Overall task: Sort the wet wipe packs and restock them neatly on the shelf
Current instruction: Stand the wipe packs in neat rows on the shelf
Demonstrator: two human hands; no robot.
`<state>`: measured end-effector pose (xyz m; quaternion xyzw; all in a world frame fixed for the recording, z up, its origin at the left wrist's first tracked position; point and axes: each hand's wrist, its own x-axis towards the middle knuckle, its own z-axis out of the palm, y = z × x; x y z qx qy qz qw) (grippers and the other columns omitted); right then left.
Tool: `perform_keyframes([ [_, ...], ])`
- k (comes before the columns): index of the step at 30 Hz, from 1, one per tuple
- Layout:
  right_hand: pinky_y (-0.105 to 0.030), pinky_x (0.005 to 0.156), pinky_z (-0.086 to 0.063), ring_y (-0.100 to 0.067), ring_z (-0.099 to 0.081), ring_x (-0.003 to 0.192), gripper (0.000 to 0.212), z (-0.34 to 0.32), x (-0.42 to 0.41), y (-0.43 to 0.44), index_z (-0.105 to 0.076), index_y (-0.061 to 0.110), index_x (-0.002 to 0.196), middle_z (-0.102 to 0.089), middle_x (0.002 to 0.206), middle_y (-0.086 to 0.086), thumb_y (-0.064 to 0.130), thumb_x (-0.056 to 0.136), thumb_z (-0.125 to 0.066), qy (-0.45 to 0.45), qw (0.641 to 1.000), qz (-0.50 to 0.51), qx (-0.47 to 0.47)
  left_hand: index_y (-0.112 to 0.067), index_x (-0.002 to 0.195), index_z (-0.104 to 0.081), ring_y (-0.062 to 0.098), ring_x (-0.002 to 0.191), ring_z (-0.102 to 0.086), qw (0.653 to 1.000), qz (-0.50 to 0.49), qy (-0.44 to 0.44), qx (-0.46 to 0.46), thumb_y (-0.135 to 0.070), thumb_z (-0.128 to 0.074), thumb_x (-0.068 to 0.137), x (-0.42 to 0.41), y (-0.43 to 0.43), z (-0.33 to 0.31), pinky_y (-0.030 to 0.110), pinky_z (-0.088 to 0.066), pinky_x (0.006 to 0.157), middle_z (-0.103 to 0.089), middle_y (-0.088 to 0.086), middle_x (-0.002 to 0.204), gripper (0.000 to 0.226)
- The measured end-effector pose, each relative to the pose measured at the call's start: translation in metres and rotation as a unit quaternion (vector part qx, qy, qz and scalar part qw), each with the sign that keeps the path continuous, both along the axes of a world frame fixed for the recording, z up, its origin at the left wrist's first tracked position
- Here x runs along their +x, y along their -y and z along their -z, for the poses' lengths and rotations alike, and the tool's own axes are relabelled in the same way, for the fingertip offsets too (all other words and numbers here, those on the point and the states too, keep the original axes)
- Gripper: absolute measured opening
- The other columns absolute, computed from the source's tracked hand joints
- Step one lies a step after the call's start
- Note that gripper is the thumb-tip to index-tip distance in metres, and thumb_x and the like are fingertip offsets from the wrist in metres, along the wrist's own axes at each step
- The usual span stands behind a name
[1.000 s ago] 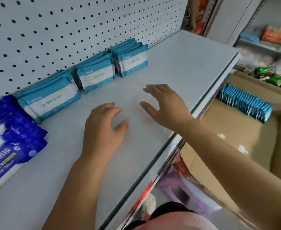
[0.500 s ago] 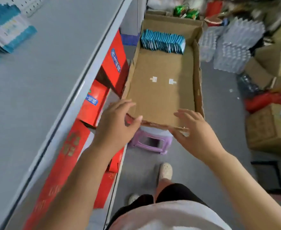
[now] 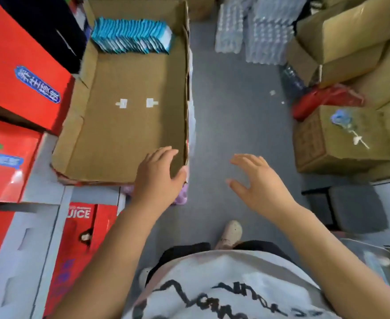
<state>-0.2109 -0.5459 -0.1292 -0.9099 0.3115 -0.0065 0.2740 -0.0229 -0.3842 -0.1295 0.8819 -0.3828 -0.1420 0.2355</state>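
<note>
Both bare arms reach forward and down from the bottom of the view. The left hand (image 3: 158,178) hangs over the near right corner of the wide, shallow brown cardboard box (image 3: 125,134), palm down. Its fingers are loosely bent and the thumb points toward the box's right wall. It holds nothing, and whether the thumb touches the wall cannot be told. The right hand (image 3: 258,183) is just right of the box over the grey floor (image 3: 231,111), fingers spread and slightly curved, empty.

The row of blue wet wipe packs (image 3: 132,34) stands on edge against the box's far wall, spanning most of its width. A purple plastic stool (image 3: 182,196) shows under the box's near right corner. Red cartons (image 3: 21,72) crowd the box's left side. Right of the box a strip of floor lies open, bounded farther right by shrink-wrapped bottle packs (image 3: 258,31) and brown cardboard cartons (image 3: 341,139).
</note>
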Motion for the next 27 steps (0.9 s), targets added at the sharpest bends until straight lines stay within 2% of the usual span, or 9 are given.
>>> perform_keyframes([
  [2,-0.035,0.104,-0.044,-0.018,-0.045,0.131,0.048,0.003,-0.018,0.040,-0.057,0.019,0.135,-0.054,0.142,0.006,0.034,0.092,-0.069,-0.008,1.000,0.013,0.013,-0.006,0.126,-0.068,0.031,0.128,-0.056,1.000,0.002,-0.011,-0.004,-0.024,-0.067,0.095,-0.015,0.044,0.001,0.037,-0.041,0.106,-0.064,0.010,0.137,0.036],
  [5,-0.032,0.102,-0.043,-0.018,-0.045,0.131,0.047,0.010,-0.028,0.088,-0.058,0.017,0.135,-0.055,0.141,0.005,0.034,0.092,-0.068,-0.024,0.999,0.010,0.021,-0.009,0.132,-0.064,0.025,0.134,-0.051,0.999,-0.019,-0.030,0.006,-0.027,-0.066,0.096,-0.025,0.088,0.002,0.030,-0.036,0.108,-0.060,0.005,0.143,0.040],
  [9,-0.031,0.100,-0.043,-0.020,-0.046,0.129,0.046,0.020,-0.011,0.138,-0.059,0.015,0.134,-0.056,0.140,0.003,0.031,0.092,-0.069,-0.037,0.998,-0.016,0.044,-0.008,0.121,-0.068,0.029,0.122,-0.056,0.996,-0.057,-0.055,0.046,-0.019,-0.068,0.095,-0.013,0.121,0.007,0.019,-0.032,0.093,-0.066,0.007,0.132,0.028],
  [10,-0.032,0.100,-0.043,-0.021,-0.046,0.129,0.046,0.021,-0.001,0.150,-0.059,0.015,0.133,-0.056,0.140,0.003,0.030,0.091,-0.070,-0.037,0.998,-0.025,0.045,-0.007,0.122,-0.067,0.031,0.121,-0.056,0.995,-0.067,-0.055,0.057,-0.018,-0.067,0.095,-0.004,0.127,0.010,0.021,-0.033,0.094,-0.066,0.008,0.131,0.029],
  [13,-0.034,0.099,-0.045,-0.022,-0.047,0.128,0.044,0.026,0.036,0.188,-0.059,0.015,0.133,-0.057,0.140,0.002,0.029,0.092,-0.068,-0.035,0.997,-0.055,0.048,-0.010,0.138,-0.059,0.031,0.134,-0.049,0.989,-0.108,-0.050,0.083,-0.028,-0.064,0.098,0.032,0.151,0.023,0.037,-0.038,0.110,-0.057,0.007,0.146,0.044],
  [15,-0.035,0.098,-0.046,-0.021,-0.046,0.128,0.044,0.028,0.068,0.215,-0.058,0.016,0.133,-0.056,0.139,0.003,0.029,0.092,-0.066,-0.038,0.996,-0.074,0.041,-0.013,0.144,-0.055,0.028,0.139,-0.044,0.986,-0.134,-0.056,0.088,-0.034,-0.062,0.100,0.060,0.172,0.032,0.041,-0.036,0.115,-0.054,0.005,0.150,0.050],
  [20,-0.038,0.096,-0.047,-0.020,-0.046,0.126,0.040,0.019,0.157,0.288,-0.058,0.019,0.133,-0.056,0.138,0.006,0.027,0.094,-0.064,-0.041,0.994,-0.101,0.024,-0.013,0.146,-0.053,0.027,0.141,-0.043,0.979,-0.158,-0.072,0.104,-0.038,-0.060,0.100,0.140,0.234,0.041,0.042,-0.037,0.115,-0.054,0.005,0.151,0.053],
  [24,-0.038,0.095,-0.048,-0.021,-0.047,0.126,0.041,0.011,0.226,0.341,-0.058,0.019,0.132,-0.057,0.137,0.004,0.025,0.092,-0.066,-0.043,0.992,-0.122,0.012,-0.014,0.143,-0.054,0.031,0.134,-0.049,0.972,-0.190,-0.080,0.109,-0.039,-0.060,0.099,0.218,0.277,0.048,0.044,-0.042,0.110,-0.057,0.008,0.145,0.051],
  [27,-0.038,0.097,-0.048,-0.022,-0.046,0.128,0.044,0.011,0.273,0.371,-0.057,0.017,0.134,-0.056,0.138,0.003,0.021,0.091,-0.067,-0.060,0.987,-0.148,0.014,-0.011,0.140,-0.055,0.036,0.132,-0.051,0.954,-0.241,-0.123,0.133,-0.041,-0.059,0.099,0.267,0.296,0.063,0.045,-0.045,0.107,-0.058,0.012,0.142,0.051],
])
